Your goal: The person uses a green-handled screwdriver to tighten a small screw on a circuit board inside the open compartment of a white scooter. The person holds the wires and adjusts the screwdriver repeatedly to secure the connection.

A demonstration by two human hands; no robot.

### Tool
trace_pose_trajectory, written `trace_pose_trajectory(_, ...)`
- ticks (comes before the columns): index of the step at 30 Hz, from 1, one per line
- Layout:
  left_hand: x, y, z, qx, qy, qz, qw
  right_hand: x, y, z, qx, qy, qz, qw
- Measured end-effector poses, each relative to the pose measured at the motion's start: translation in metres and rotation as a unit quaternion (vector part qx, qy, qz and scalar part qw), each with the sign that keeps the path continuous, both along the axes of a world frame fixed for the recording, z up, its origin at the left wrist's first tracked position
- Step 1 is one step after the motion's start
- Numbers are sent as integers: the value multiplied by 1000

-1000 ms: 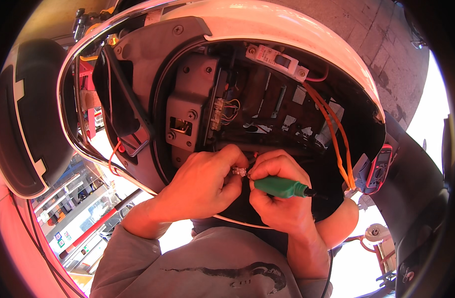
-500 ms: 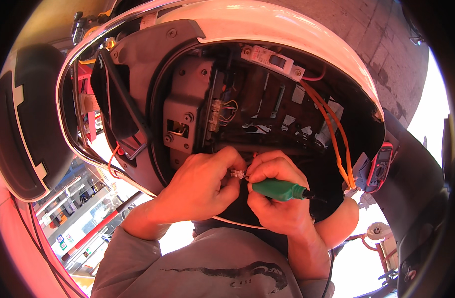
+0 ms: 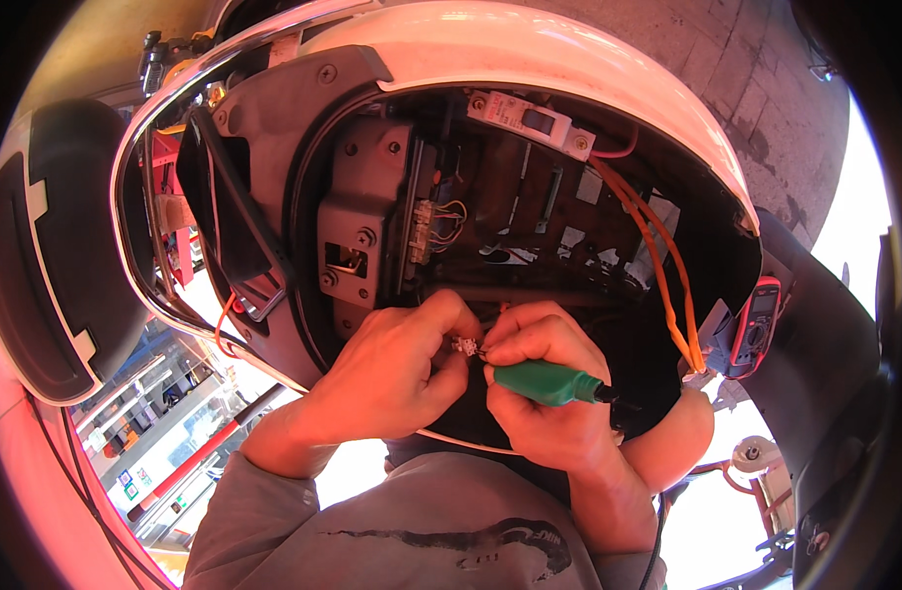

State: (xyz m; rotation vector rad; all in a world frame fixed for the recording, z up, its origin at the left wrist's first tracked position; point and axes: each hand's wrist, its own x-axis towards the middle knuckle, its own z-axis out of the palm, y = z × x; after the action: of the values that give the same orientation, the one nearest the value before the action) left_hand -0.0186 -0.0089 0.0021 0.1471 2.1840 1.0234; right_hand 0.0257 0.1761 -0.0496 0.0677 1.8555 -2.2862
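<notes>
Near the front rim of the open vehicle compartment, my left hand (image 3: 397, 369) is closed, pinching a small whitish wire connector (image 3: 465, 346) between thumb and forefinger. My right hand (image 3: 559, 433) is wrapped round a green-handled tool (image 3: 544, 383) with a black rear end. Its tip points toward the connector and is mostly hidden by my fingers; whether it touches, I cannot tell. Both hands are close together, with fingertips almost meeting at the connector.
Inside the compartment are a white breaker switch (image 3: 535, 123), orange cables (image 3: 658, 236), a metal bracket (image 3: 358, 216) and another wired connector (image 3: 423, 226). A red-rimmed multimeter (image 3: 757, 326) sits at the right edge. A black seat (image 3: 67, 246) lies to the left.
The view has shifted slightly. The green handle has swung a little, its black end now slightly lower. The connector stays pinched in my left fingers.
</notes>
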Motion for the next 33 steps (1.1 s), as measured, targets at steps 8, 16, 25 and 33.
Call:
trace_pose_trajectory(8,1,-2,-1,-3,-4,0,1000,0,1,-2,-10,-3,-1,1000)
trace_pose_trajectory(16,2,-2,-2,5,-4,5,1000,1,1,-3,-13,0,3,1000)
trace_pose_trajectory(25,2,-2,-3,7,-1,7,1000,1,0,-2,-10,0,0,1000)
trace_pose_trajectory(33,2,-2,-4,10,7,5,1000,0,0,-2,-4,7,-2,1000)
